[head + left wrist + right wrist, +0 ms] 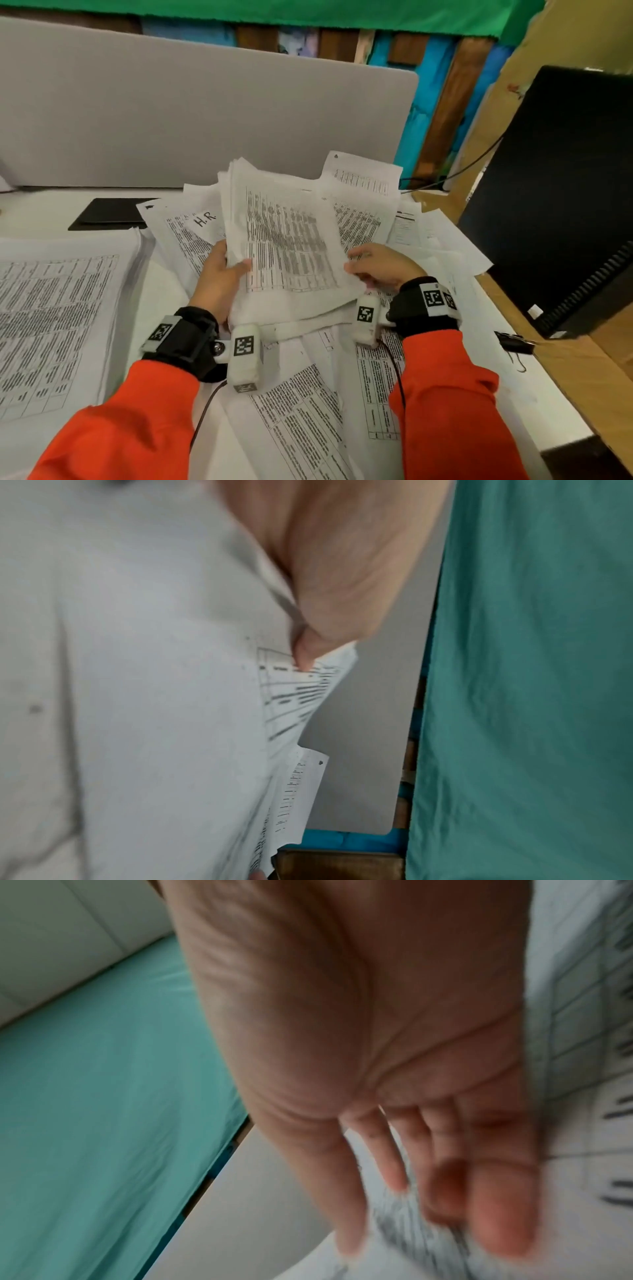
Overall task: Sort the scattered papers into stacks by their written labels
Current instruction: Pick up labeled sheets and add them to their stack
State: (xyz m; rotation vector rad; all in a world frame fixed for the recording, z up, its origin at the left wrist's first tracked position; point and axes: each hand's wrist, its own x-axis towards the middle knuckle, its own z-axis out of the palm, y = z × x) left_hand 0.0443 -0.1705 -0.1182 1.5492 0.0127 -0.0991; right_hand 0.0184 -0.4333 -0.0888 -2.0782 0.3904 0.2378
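I hold a thick bundle of printed papers tilted up above the desk. My left hand grips its left edge, thumb on top of the front sheet. In the left wrist view the thumb presses onto the bundle. My right hand pinches the right edge, thumb over the top sheet; the blurred right wrist view shows its fingers nearly straight against the paper. A sheet marked "H.R." lies behind the left hand. No label shows on the held bundle.
A neat stack of papers lies at the left. Loose sheets cover the desk below my wrists and at the back right. A black computer tower stands right, a grey divider behind, a black pad back left, a binder clip at the right edge.
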